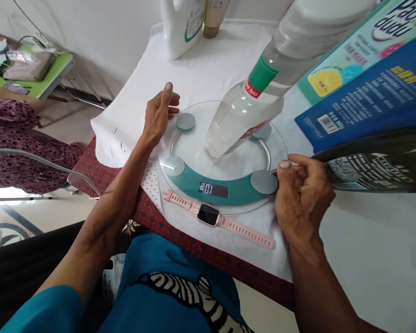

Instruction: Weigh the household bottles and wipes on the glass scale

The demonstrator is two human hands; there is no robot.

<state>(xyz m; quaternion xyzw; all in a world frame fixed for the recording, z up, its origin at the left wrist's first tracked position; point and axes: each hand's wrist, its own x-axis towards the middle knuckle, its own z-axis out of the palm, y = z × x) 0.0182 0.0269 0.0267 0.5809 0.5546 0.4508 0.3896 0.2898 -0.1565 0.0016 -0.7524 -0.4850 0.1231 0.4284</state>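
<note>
A round glass bathroom scale (194, 182) lies on the white cloth, with lit digits in its dark display (213, 189). On its glass stands a large clear plastic bottle (237, 118) with a green and red label. My left hand (161, 113) is beside the scale's far left rim, thumb raised and fingers loosely bent apart, holding nothing. At the right rim, my right hand (300, 192) has its thumb and bent fingers closed on the edge of the scale; some fingertips are hidden. A pink-strapped smartwatch (208, 214) lies along the scale's near edge.
A white jug (182, 27) and a brown-capped tube (215, 18) stand at the back. Right of the scale are a blue box (364, 88), a green Pao dudu pack (353, 55) and a dark bottle (377, 164). A person in patterned clothes (21, 143) sits by a green table (52, 76).
</note>
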